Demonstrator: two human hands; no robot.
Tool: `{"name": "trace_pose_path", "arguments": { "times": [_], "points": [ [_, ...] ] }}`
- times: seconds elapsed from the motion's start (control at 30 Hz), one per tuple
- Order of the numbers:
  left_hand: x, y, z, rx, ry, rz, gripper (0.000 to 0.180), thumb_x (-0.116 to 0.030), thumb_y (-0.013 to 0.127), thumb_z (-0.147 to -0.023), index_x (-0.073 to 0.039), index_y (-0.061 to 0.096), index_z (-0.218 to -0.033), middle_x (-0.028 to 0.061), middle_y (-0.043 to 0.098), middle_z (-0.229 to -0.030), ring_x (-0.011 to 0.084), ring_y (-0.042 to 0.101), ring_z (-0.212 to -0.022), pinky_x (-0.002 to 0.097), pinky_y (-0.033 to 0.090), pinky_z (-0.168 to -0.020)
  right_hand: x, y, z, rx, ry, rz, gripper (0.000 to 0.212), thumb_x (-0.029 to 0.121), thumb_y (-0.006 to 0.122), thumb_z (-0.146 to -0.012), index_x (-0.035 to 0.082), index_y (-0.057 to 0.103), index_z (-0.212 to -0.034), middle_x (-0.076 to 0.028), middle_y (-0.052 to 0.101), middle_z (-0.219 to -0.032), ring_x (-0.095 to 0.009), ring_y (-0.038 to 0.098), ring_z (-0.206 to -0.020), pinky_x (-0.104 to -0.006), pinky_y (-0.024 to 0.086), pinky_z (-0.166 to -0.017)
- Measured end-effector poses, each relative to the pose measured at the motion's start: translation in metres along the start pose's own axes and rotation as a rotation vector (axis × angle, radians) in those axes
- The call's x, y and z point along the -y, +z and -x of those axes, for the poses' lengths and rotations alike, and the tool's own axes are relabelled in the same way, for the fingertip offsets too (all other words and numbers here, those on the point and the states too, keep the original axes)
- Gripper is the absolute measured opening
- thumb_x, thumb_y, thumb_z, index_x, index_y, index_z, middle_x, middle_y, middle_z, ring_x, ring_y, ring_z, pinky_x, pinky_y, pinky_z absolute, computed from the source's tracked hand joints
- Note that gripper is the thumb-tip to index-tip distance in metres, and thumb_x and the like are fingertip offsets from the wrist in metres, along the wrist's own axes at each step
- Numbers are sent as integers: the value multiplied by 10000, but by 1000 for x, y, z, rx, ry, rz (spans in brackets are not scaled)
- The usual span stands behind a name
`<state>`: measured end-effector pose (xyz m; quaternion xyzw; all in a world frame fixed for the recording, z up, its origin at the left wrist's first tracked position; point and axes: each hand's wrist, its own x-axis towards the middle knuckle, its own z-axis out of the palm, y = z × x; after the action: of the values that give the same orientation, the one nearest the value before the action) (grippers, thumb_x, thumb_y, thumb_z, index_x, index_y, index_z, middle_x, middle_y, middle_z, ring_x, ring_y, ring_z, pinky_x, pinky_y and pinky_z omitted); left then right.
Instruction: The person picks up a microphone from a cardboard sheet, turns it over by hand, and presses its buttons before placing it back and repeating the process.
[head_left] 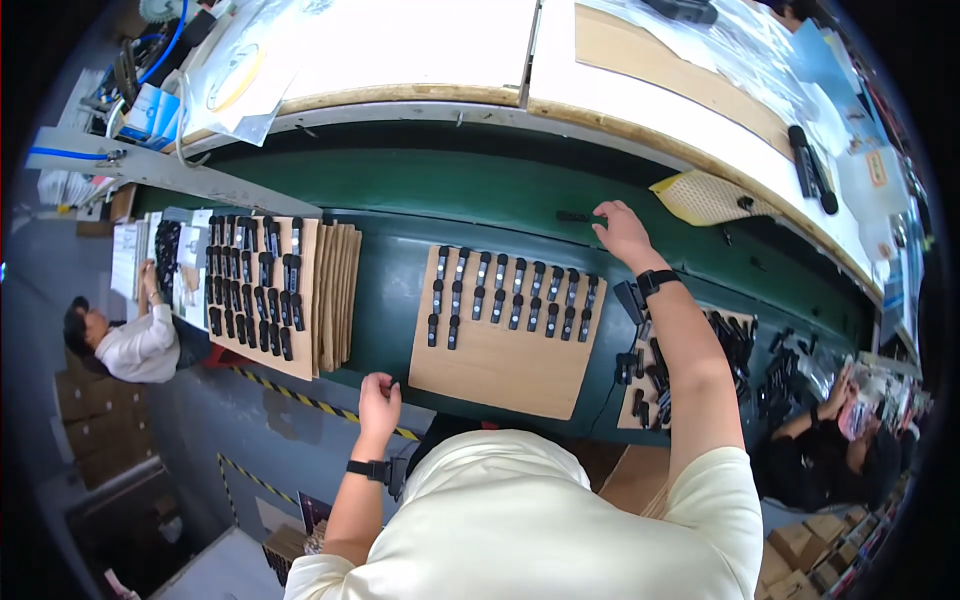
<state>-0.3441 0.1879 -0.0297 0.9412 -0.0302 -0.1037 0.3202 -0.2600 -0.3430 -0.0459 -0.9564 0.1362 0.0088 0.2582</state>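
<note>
My right hand (pixel 622 235) reaches to the far side of the green bench, thumb and fingers apart, with nothing visible between them. Just left of its fingertips lies a small flat black piece (pixel 572 216). My left hand (pixel 380 405) hangs by the near edge, its fingers loosely bent and seemingly holding nothing. Between the hands, a brown cardboard sheet (pixel 500 385) carries rows of small black stick-shaped devices (pixel 499 305), each with a pale mark. The rows fill its far part; its near part is bare cardboard. Each of my wrists wears a black strap with a small unit.
At left stands a stack of cardboard sheets (pixel 338 300), topped by more devices. Loose black devices (pixel 735 345) lie heaped at right, near a thin cable. A white shelf (pixel 400 50) runs above the bench's far side. Seated co-workers are at far left (pixel 140 340) and far right (pixel 830 450).
</note>
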Motion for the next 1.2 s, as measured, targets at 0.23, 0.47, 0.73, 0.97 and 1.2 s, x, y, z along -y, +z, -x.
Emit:
{"name": "trace_pose_path", "arguments": {
  "times": [0.23,0.47,0.73,0.97,1.2],
  "points": [
    [-44,-9,28,-96,-95,81,173,-3,658,-824,2,551,-959,114,555,-893,200,573,-705,314,491,-688,-9,42,-41,134,-19,76,256,142,693,-803,73,608,-1034,-126,596,-1060,-335,576,-1048,-411,482,-893],
    [-105,-24,12,-87,-20,162,170,23,636,-843,-14,564,-993,81,586,-924,142,575,-757,272,488,-718,13,27,-28,171,22,-294,216,112,698,-817,43,606,-1001,-104,639,-901,-282,627,-808,-364,514,-765],
    [-223,-66,-34,-3,539,313,279,10,677,-793,-18,585,-1055,105,593,-984,208,608,-846,309,490,-787,146,-103,112,-46,-234,-677,245,15,693,-803,14,627,-1039,-58,606,-890,-137,548,-790,-255,466,-732],
    [-290,-106,-29,336,769,577,351,-10,679,-814,20,578,-1149,119,610,-1105,190,582,-1012,322,449,-922,224,-147,189,-236,-425,-706,266,-41,709,-742,-21,642,-998,-96,627,-892,-193,573,-783,-292,463,-715],
    [-285,-122,-21,569,791,821,343,-38,685,-834,5,588,-1160,91,621,-1077,155,584,-994,303,459,-889,270,-158,223,-464,-543,-512,324,-64,730,-681,-6,644,-988,-116,632,-877,-227,582,-759,-313,460,-686]
  ]
}}
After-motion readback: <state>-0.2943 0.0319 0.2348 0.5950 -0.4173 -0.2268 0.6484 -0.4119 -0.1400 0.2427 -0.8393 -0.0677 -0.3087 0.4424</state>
